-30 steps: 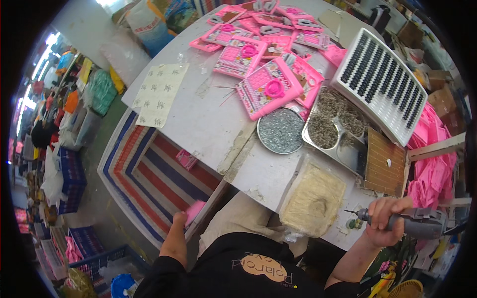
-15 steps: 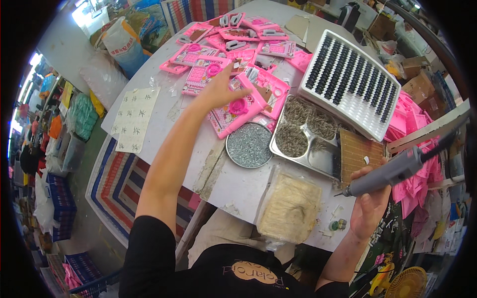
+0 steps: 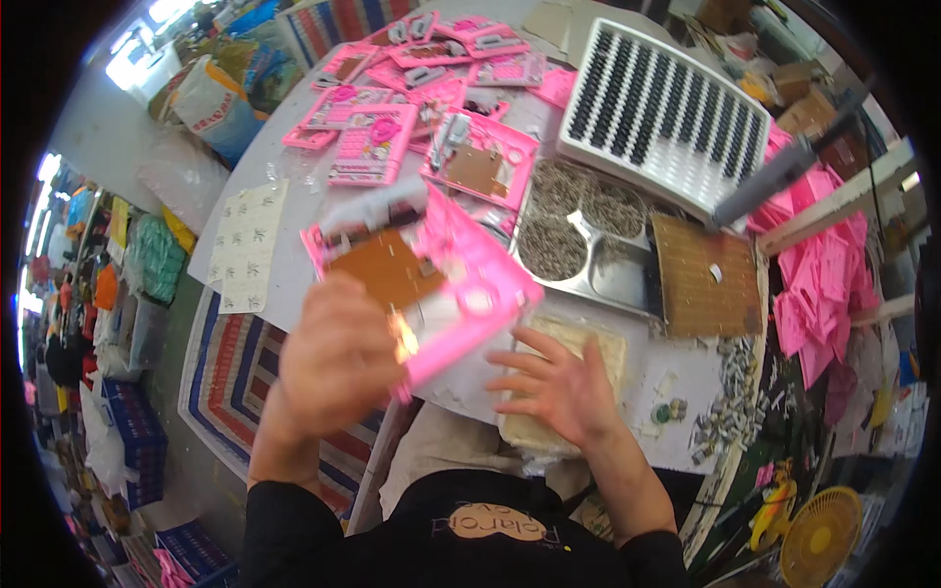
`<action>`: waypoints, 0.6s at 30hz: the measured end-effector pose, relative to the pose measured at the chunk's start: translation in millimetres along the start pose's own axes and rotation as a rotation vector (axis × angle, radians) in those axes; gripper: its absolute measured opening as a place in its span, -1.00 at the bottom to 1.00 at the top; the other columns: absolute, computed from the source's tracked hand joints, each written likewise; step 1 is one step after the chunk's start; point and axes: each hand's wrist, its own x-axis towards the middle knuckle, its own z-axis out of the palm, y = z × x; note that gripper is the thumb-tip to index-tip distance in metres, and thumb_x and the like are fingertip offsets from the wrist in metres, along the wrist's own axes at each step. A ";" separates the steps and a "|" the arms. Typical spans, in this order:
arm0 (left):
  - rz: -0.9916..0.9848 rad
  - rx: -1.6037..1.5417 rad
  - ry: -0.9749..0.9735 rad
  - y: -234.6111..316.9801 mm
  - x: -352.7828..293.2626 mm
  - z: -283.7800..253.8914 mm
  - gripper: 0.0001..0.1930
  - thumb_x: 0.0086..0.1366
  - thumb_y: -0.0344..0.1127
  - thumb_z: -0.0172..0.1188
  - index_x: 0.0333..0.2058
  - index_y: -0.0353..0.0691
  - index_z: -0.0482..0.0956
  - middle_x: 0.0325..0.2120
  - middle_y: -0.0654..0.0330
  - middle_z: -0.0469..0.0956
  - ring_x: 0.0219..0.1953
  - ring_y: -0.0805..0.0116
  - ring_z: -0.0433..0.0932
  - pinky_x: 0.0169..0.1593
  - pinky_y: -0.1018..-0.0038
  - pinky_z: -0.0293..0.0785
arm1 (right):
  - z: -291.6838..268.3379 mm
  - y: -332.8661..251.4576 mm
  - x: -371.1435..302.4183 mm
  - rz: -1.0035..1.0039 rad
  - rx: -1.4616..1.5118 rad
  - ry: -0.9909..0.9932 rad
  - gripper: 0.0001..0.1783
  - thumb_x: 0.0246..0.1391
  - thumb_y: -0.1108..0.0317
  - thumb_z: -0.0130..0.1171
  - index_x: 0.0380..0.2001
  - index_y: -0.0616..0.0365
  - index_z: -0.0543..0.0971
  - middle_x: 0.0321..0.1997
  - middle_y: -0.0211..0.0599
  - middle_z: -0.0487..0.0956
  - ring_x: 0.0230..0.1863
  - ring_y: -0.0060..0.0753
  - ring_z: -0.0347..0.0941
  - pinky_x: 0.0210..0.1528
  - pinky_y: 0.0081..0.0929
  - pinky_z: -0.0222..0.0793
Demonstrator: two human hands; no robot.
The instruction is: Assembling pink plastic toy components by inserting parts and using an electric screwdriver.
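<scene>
My left hand (image 3: 338,358) is closed on the near edge of a pink plastic toy casing (image 3: 480,265). The casing is tilted above the table, its inner side showing a brown board and a grey part; it is blurred by motion. My right hand (image 3: 564,382) is open with fingers spread, just right of the casing and over a wrapped cream-coloured block (image 3: 598,353), touching nothing that I can make out. A grey electric screwdriver (image 3: 769,181) hangs at the right, out of my hands. Another pink casing (image 3: 480,162) lies inner side up behind the held one.
Several pink casings (image 3: 372,147) pile up at the back. A metal tray (image 3: 627,284) of small screws or pins stands beside a white tray of black pieces (image 3: 667,108). Corrugated cardboard (image 3: 711,279), small metal parts (image 3: 730,397) and a paper sheet (image 3: 250,245) lie on the table.
My left hand has taken a casing from the pile and brought it nearer, inner side showing. My right hand has let go of the screwdriver and moved left, opening.
</scene>
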 end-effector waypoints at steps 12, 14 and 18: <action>-0.039 -0.208 -0.164 30.5 -68.0 142.8 -0.70 -0.14 -0.46 0.36 -0.33 -0.08 0.64 -0.25 0.29 0.64 -0.19 0.17 0.58 -0.09 0.23 0.55 | -28.6 -3.2 -70.2 -0.389 -0.997 0.531 -0.27 0.39 0.18 0.13 0.46 0.26 0.16 0.18 -0.10 0.53 0.10 -0.32 0.51 0.14 -0.34 0.46; -0.039 -0.287 -0.195 25.7 -72.6 154.4 -0.66 -0.15 -0.52 0.35 -0.30 -0.14 0.63 -0.22 0.22 0.63 -0.19 0.11 0.59 -0.16 0.30 0.59 | -20.5 -7.1 -87.7 -0.275 -1.567 0.657 -0.30 0.30 0.17 0.22 0.40 0.24 0.29 -0.04 -0.14 0.59 -0.11 -0.24 0.51 -0.05 -0.32 0.47; -0.052 -0.357 -0.312 25.2 -73.9 157.5 -0.63 -0.19 -0.52 0.36 -0.29 -0.16 0.63 -0.20 0.20 0.61 -0.15 0.07 0.59 -0.12 0.27 0.59 | -29.5 -1.2 -91.1 -0.380 -2.034 0.725 -0.53 0.06 0.12 0.41 -0.03 0.15 0.65 -0.43 -0.27 0.57 -0.37 -0.17 0.42 -0.31 -0.29 0.39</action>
